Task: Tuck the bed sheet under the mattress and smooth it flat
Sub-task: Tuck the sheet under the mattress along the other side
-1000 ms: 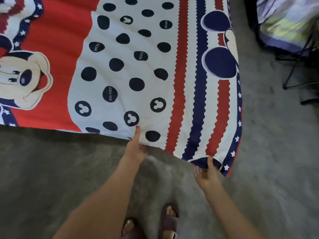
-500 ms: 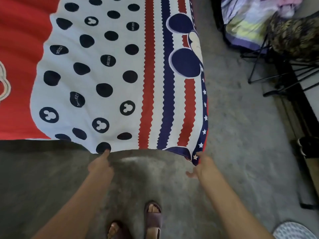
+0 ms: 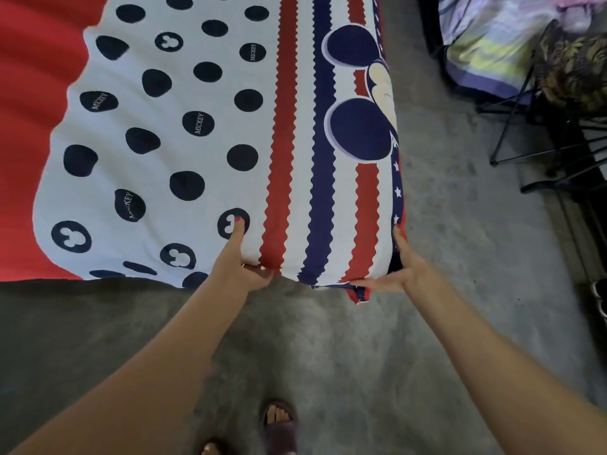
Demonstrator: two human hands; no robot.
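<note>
A bed sheet (image 3: 184, 149) printed with black dots, red and navy wavy stripes and cartoon mouse heads covers the mattress, filling the upper left of the head view. My left hand (image 3: 241, 257) grips the sheet's near edge, thumb pressed on top and fingers curled under. My right hand (image 3: 399, 269) wraps the near right corner, thumb along the side and fingers under the edge. A small flap of sheet (image 3: 359, 295) hangs below that corner. The mattress itself is hidden by the sheet.
Grey concrete floor (image 3: 443, 323) lies below and to the right of the bed. My sandalled feet (image 3: 281, 425) stand close to the edge. At the upper right are a bundle of striped bedding (image 3: 486, 44) and a black folding metal frame (image 3: 538, 149).
Both hands have moved onto the sheet's corner section and closed on it. My left thumb now presses on top. The corner sits rounder and fuller, and the view has come closer.
</note>
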